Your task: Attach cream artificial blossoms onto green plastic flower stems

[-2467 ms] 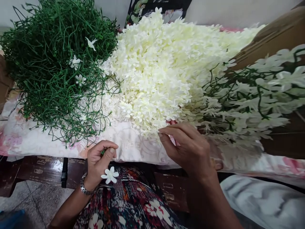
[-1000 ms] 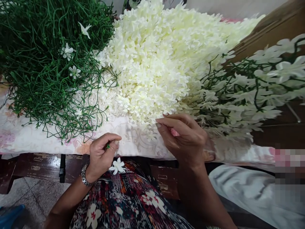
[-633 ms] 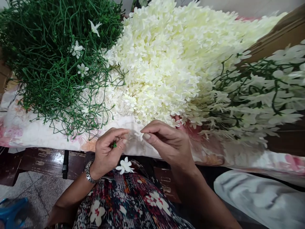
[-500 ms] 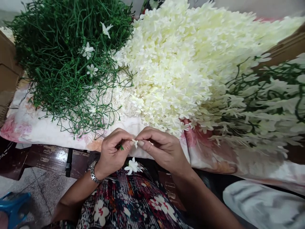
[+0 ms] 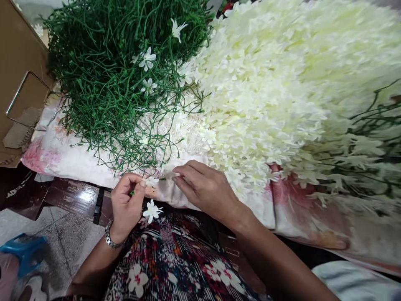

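Observation:
My left hand (image 5: 128, 207), with a watch at the wrist, is closed in a pinch on an artificial flower stem. A bit of green shows inside its curled fingers. A white flower (image 5: 152, 211) hangs just below those fingers, and another white bloom (image 5: 151, 181) is beside the fingertips. To the right, my right hand (image 5: 208, 192) is pinched shut, with a small whitish piece at its fingertips, too small to make out. Beyond my left hand lies a heap of green plastic stems (image 5: 119, 83). A large mound of cream-white artificial petals (image 5: 260, 96) spreads behind my right hand.
Pale stamen pieces (image 5: 184, 125) lie between the two heaps. Finished-looking flower sprays (image 5: 360, 154) lie at the right. A cardboard box (image 5: 25, 75) with a metal handle stands at the left. Floral cloth (image 5: 78, 154) covers the table. A blue stool (image 5: 25, 251) is on the floor.
My hands, together at the fingertips before, have drawn apart; the right one now holds the small whitish piece away from the left. The view has turned, shifting the heaps rightward.

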`<action>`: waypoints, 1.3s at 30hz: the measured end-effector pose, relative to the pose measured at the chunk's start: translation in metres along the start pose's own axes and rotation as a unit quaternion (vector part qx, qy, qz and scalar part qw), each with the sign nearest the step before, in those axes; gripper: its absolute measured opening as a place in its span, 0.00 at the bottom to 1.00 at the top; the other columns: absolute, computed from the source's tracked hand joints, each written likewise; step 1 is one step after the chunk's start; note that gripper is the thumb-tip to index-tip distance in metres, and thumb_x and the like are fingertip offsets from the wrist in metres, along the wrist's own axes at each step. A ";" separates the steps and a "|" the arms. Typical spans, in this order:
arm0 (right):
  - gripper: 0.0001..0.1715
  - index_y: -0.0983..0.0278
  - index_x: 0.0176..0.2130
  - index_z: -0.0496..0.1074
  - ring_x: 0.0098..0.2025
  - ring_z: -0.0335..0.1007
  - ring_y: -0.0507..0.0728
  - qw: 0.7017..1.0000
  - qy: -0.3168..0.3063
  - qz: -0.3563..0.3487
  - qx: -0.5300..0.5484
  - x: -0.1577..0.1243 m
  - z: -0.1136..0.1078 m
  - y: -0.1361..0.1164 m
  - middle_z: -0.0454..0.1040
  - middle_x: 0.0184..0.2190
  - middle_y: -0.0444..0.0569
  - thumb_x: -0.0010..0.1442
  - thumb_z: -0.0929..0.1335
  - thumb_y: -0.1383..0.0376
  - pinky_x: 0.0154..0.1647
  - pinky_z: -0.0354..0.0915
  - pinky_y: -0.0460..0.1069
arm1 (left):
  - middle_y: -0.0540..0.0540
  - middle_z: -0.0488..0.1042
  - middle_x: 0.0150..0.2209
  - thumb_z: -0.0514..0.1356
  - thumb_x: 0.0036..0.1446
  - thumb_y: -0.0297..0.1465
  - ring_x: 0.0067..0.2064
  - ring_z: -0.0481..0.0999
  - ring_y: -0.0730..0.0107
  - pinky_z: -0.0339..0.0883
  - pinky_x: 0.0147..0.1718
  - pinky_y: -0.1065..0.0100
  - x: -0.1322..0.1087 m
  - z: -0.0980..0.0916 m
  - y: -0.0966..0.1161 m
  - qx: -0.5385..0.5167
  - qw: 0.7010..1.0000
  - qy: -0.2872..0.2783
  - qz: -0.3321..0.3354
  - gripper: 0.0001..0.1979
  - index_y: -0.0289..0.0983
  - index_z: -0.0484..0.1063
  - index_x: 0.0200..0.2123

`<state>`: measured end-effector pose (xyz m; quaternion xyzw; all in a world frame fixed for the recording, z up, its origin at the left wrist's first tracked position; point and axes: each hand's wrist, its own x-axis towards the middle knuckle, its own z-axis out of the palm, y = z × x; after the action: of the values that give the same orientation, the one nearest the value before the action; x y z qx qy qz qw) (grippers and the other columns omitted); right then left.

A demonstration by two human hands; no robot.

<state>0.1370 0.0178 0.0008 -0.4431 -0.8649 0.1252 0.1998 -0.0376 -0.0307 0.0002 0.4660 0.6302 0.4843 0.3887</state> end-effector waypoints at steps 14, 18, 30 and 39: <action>0.08 0.67 0.33 0.67 0.31 0.63 0.50 0.997 0.025 -0.078 -0.006 -0.007 0.000 0.008 0.68 0.28 0.48 0.54 0.60 0.73 0.32 0.62 0.45 | 0.52 0.63 0.24 0.55 0.51 0.29 0.23 0.61 0.79 0.56 0.21 0.76 0.003 0.005 0.000 -0.030 0.999 -0.021 0.006 0.04 0.35 0.65 0.27; 0.09 0.66 0.36 0.67 0.35 0.64 0.53 1.000 0.013 -0.020 0.014 -0.030 -0.009 0.019 0.68 0.31 0.50 0.54 0.61 0.73 0.35 0.64 0.48 | 0.51 0.63 0.23 0.54 0.52 0.28 0.26 0.63 0.77 0.58 0.25 0.76 0.002 0.015 0.002 -0.022 0.999 -0.045 0.015 0.04 0.34 0.65 0.27; 0.07 0.67 0.34 0.67 0.34 0.63 0.55 0.991 0.063 0.072 -0.093 -0.029 -0.012 0.014 0.68 0.29 0.51 0.53 0.62 0.67 0.35 0.62 0.49 | 0.51 0.63 0.24 0.54 0.52 0.28 0.26 0.63 0.78 0.59 0.24 0.76 0.005 0.024 0.005 -0.010 0.998 -0.053 0.023 0.03 0.34 0.65 0.27; 0.06 0.65 0.28 0.64 0.30 0.61 0.53 0.991 0.089 0.083 -0.059 -0.028 -0.008 0.009 0.66 0.25 0.49 0.54 0.60 0.71 0.33 0.60 0.48 | 0.53 0.61 0.22 0.53 0.53 0.27 0.23 0.61 0.79 0.58 0.23 0.75 0.007 0.033 0.008 -0.013 0.997 -0.065 0.025 0.04 0.35 0.63 0.26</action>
<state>0.1623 0.0005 -0.0023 -0.5340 -0.8096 0.0502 0.2386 -0.0063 -0.0152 0.0005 0.5075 0.5853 0.4706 0.4223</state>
